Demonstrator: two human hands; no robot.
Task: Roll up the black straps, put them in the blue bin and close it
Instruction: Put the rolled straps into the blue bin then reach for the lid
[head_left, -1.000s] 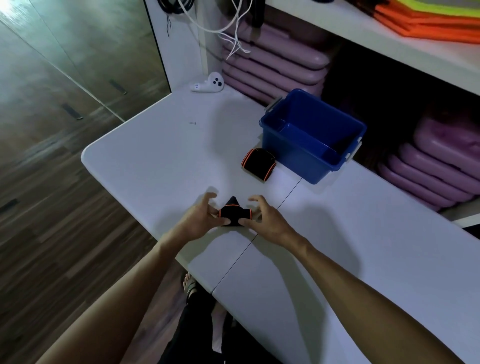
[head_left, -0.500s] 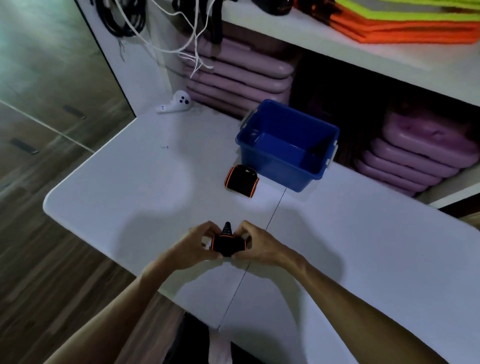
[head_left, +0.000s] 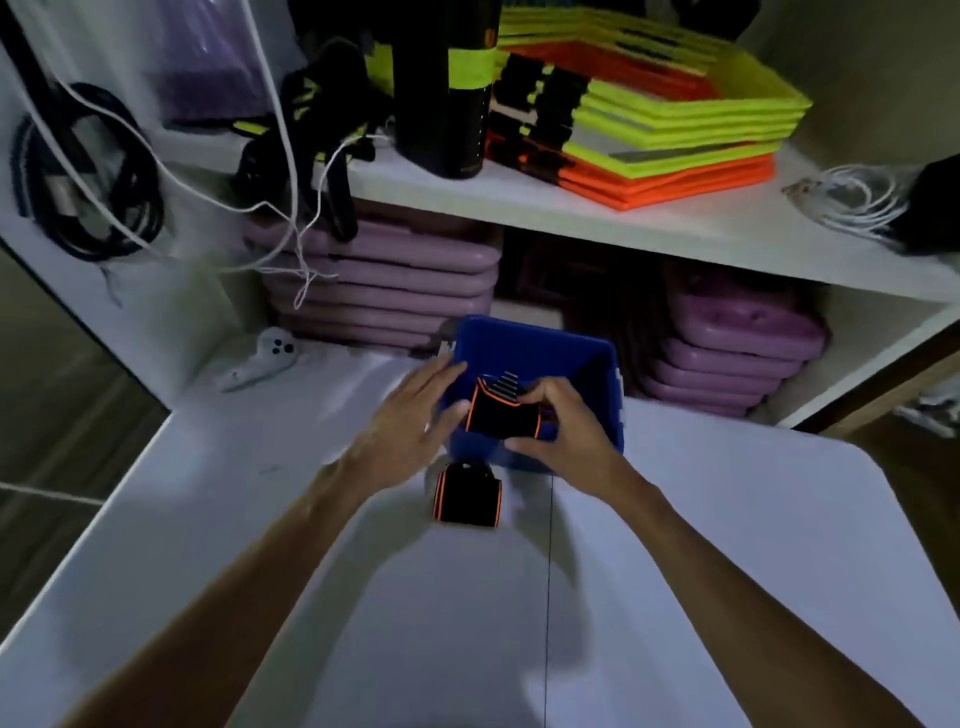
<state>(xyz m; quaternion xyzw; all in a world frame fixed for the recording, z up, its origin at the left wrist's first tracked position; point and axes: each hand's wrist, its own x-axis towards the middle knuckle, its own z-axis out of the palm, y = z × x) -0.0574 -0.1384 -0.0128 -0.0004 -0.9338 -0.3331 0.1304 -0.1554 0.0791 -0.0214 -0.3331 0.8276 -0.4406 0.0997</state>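
Note:
A rolled black strap with orange edging (head_left: 500, 413) hangs over the front rim of the open blue bin (head_left: 540, 345). My right hand (head_left: 563, 426) grips it from the right. My left hand (head_left: 410, 415) is spread flat beside the roll, its fingers reaching the bin's left wall; whether it touches the strap I cannot tell. A second rolled black strap (head_left: 467, 496) lies on the white table (head_left: 727, 519) just in front of the bin. The bin's lid is not in view.
A white controller (head_left: 265, 356) lies at the table's back left. Purple pads (head_left: 384, 291) are stacked under a shelf behind the bin. Orange and yellow frames (head_left: 675, 140), a black bottle and cables crowd the shelf above.
Both hands have lifted the rolled strap off the table's middle and carried it forward over the bin. My left hand has opened out. The camera has tilted up toward the shelf.

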